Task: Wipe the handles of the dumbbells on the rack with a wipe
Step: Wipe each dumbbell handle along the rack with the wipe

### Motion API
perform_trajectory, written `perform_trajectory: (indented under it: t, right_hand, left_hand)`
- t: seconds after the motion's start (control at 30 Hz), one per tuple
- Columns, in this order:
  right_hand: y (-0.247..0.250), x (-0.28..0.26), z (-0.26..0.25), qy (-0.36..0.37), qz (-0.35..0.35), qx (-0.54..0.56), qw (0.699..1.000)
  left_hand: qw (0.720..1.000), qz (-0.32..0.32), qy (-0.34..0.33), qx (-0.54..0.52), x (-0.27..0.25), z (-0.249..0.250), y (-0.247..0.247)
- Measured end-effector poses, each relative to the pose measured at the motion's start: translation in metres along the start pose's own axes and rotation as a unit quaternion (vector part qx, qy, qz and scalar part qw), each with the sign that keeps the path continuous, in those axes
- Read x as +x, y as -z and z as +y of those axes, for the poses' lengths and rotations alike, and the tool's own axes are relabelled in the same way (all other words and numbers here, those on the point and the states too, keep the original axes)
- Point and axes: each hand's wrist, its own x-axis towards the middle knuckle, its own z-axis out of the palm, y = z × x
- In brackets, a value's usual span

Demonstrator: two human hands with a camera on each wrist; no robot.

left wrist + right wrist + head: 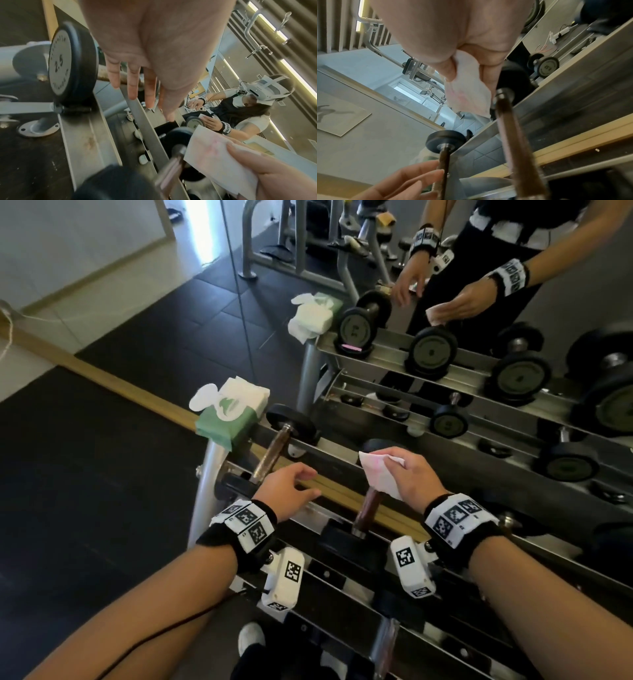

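In the head view my right hand (397,465) pinches a white wipe (378,475) with pink stains, just above the far end of the second dumbbell's brown handle (367,510). The right wrist view shows the wipe (467,94) hanging from thumb and fingers beside that handle (518,148), apart from it. My left hand (306,483) hovers empty, fingers relaxed, between the second dumbbell and the first dumbbell's rusty handle (270,455). In the left wrist view the straight fingers (133,83) hang in front of the 2.5 dumbbell (68,65).
A green pack of wipes (233,414) sits on the rack's (209,474) left end, a tissue sticking out. A mirror (445,302) behind the rack repeats dumbbells and hands. More dumbbells (568,462) lie further right. Black rubber floor (85,491) spreads to the left.
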Motion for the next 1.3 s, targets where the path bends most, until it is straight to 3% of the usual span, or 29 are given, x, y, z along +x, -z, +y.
perform_trajectory:
  t: [0.17, 0.47, 0.7, 0.83, 0.97, 1.07, 1.13, 1.23, 1.3]
  right_hand:
    - [0.024, -0.018, 0.051, 0.005, 0.072, -0.038, 0.997]
    - [-0.013, -0.023, 0.078, 0.075, 0.083, -0.089, 0.99]
    - [-0.026, -0.036, 0.087, 0.08, -0.006, -0.181, 0.98]
    - [-0.026, -0.049, 0.087, 0.048, -0.047, -0.097, 0.993]
    - [-0.018, -0.061, 0.082, 0.116, -0.123, -0.182, 0.969]
    - [-0.009, -0.058, 0.075, 0.058, -0.176, -0.126, 0.975]
    - [-0.003, -0.055, 0.07, -0.003, -0.137, -0.049, 0.989]
    - [0.003, -0.042, 0.074, -0.044, 0.049, 0.002, 0.998]
    - [-0.001, -0.038, 0.077, -0.054, 0.11, -0.01, 0.992]
  left_hand:
    - [0.999, -0.021, 0.002, -0.043, -0.013, 0.006, -0.05]
    - [0.997, -0.057, 0.023, -0.035, -0.026, -0.013, -0.076]
    - [0.995, -0.067, 0.029, -0.065, -0.034, -0.025, -0.08]
    - [0.996, -0.056, 0.029, -0.067, -0.033, -0.029, -0.083]
    - [0.996, -0.045, 0.03, -0.066, -0.035, -0.031, -0.086]
    - [0.996, -0.044, 0.035, -0.073, -0.037, -0.03, -0.087]
    - [0.995, -0.044, 0.033, -0.079, -0.038, -0.029, -0.087]
    - [0.995, -0.047, 0.032, -0.084, -0.039, -0.027, -0.087]
    - [0.995, -0.048, 0.033, -0.08, -0.037, -0.028, -0.087]
